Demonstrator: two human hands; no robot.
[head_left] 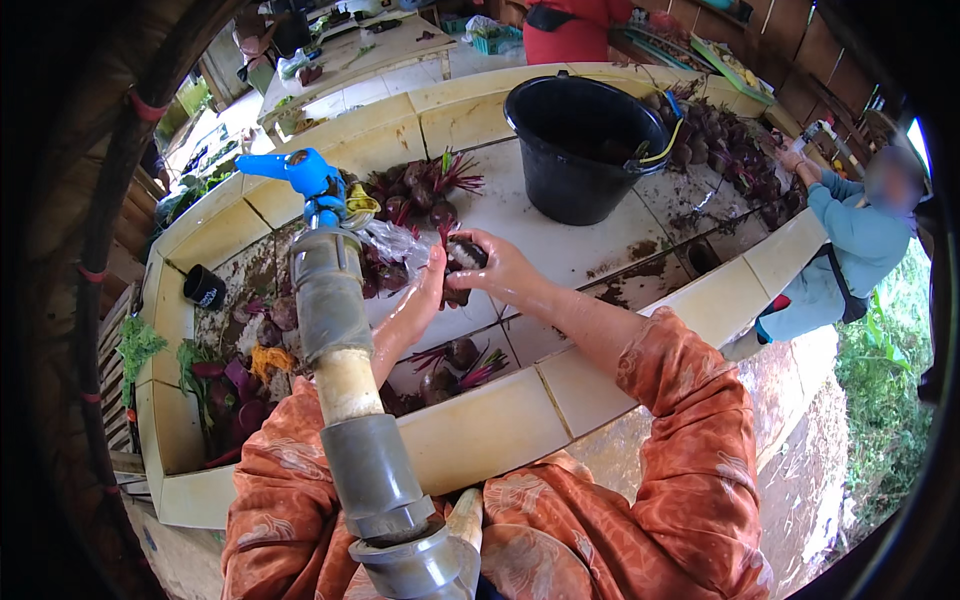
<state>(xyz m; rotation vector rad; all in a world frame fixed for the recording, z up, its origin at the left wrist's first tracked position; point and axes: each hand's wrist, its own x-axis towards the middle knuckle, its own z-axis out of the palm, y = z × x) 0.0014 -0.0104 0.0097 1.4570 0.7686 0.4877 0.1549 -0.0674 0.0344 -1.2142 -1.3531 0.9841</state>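
Both my hands are closed around dark, wet beetroots (463, 258) above the tiled basin (520, 335); more than one may be held. My left hand (427, 285) grips from the left, its thumb pointing up beside reddish stems. From the right, my right hand (497, 266) wraps its fingers over the top. Close to my left hand, clear plastic (388, 243) hangs by the blue-handled tap (312, 180). Just behind the tap lies a pile of beetroots with red stems (420, 187). Below my hands, a few more beetroots (440, 385) rest against the near wall.
A grey pipe (370, 480) rises in front of me. A large black bucket (585, 150) stands in the basin, with a beetroot heap (735, 150) beyond. At left are a small black cup (204, 288) and orange netting (270, 361). A person in blue (865, 230) works at right.
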